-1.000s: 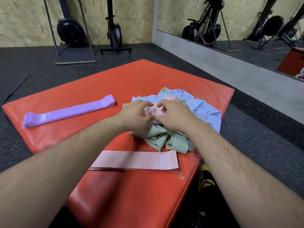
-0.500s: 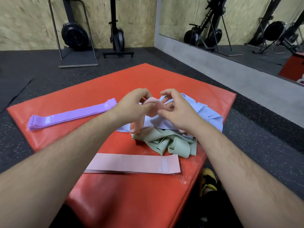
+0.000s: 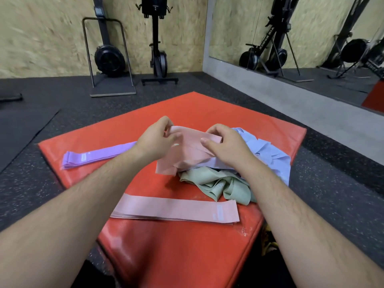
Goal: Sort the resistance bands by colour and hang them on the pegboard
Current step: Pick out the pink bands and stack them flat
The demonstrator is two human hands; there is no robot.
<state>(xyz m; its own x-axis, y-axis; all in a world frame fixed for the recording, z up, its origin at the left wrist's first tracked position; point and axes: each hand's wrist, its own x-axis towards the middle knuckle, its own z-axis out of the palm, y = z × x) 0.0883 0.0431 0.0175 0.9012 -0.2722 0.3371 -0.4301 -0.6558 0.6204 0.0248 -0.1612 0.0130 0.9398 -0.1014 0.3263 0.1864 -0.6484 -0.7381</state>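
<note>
Both hands are up over the far middle of the red padded vinyl mat [image 3: 187, 256], sharing one pink fabric loop band [image 3: 187, 152]. Left hand [image 3: 158, 140] pinches its far-left end between thumb and curled fingers; right hand [image 3: 226, 146] grips the right end, thumb on top. Band hangs between them, its lower fold drooping onto the tangle beneath. That tangle: sage-green bands [image 3: 220, 183] crumpled on the near side, pale blue bands [image 3: 272, 159] spread to the right and far side. Laid out flat: a stack of pink bands [image 3: 176, 208] near the front edge, a stack of purple bands [image 3: 97, 156] at the left. Pegboard not in view. Handling, as a judgement: the band looks light, limp and wide, woven rather than slick, so it should not slip, but it will fold and twist on itself and may drag neighbours out of the heap. Best taken at the two opposite ends of the loop, as now, and drawn gently taut to flatten it before laying it on the pink stack. Nothing fragile here; main risk is snagging a blue band.
</note>
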